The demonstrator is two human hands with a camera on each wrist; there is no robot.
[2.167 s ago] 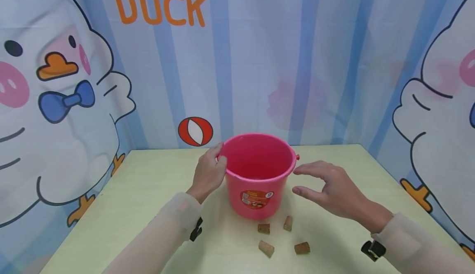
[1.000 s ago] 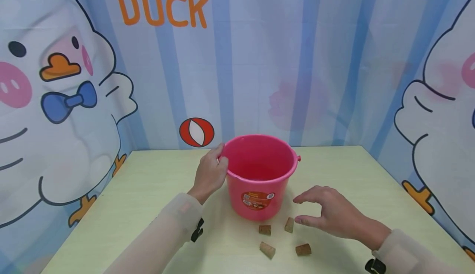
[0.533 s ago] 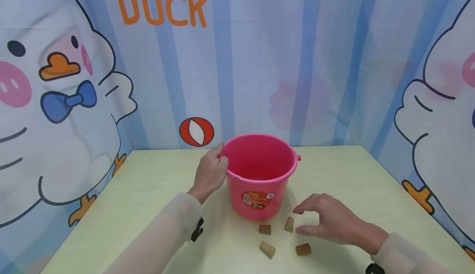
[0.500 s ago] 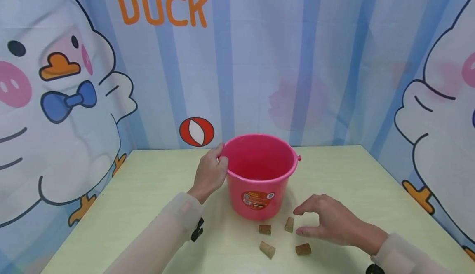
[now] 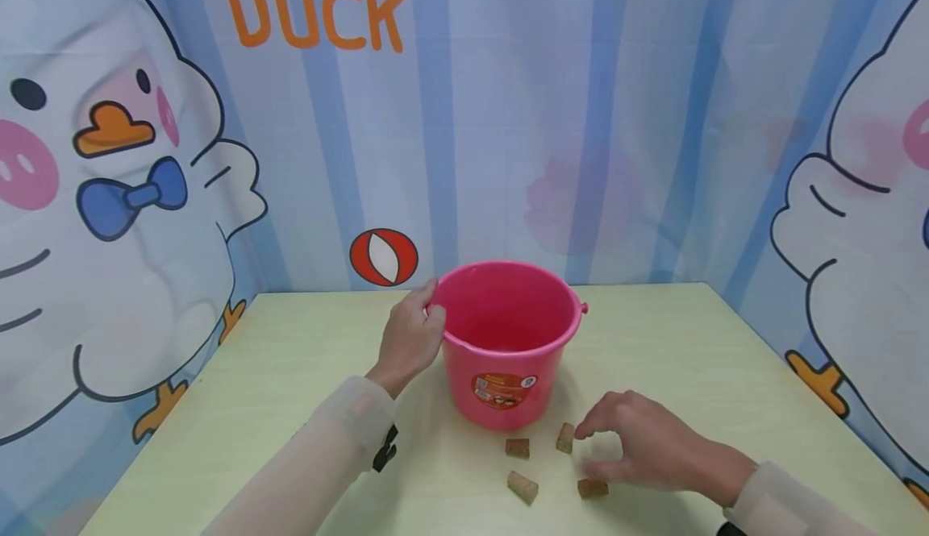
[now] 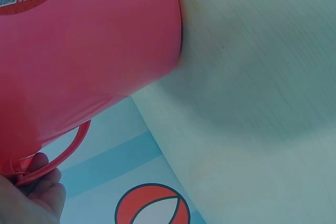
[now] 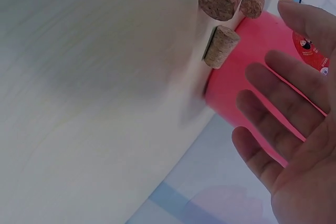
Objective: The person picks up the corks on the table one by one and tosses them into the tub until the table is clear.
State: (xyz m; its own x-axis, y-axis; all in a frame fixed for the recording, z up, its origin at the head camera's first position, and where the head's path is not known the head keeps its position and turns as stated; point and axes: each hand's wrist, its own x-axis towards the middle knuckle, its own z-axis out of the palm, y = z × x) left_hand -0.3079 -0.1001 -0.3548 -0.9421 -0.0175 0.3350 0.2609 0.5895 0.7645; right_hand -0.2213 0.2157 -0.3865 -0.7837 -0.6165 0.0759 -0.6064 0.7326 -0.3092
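A pink bucket [image 5: 464, 363] stands upright on the table. My left hand [image 5: 410, 338] grips its left rim, thumb at the lip; in the left wrist view its fingers [image 6: 50, 192] curl near the bucket's handle [image 6: 73, 148]. Several cork stoppers lie in front of the bucket: a dark one [image 5: 518, 447], a pale one [image 5: 522, 487], one close to the bucket [image 5: 564, 438] and a dark one at the right [image 5: 593, 488]. My right hand [image 5: 646, 443] hovers beside the right-hand corks with thumb and fingers apart, holding nothing. Its thumb overlaps the right dark cork in the head view.
The pale wooden table [image 5: 305, 407] ends at a striped blue curtain [image 5: 493, 117] behind the bucket. Printed ducks [image 5: 145, 278] cover the curtain at both sides. A peg [image 5: 584, 309] sticks out from the bucket's right rim.
My right hand has come down from beside the bucket's right rim to the corks, fingers still spread. The left hand keeps its grip on the bucket, which stays in place.
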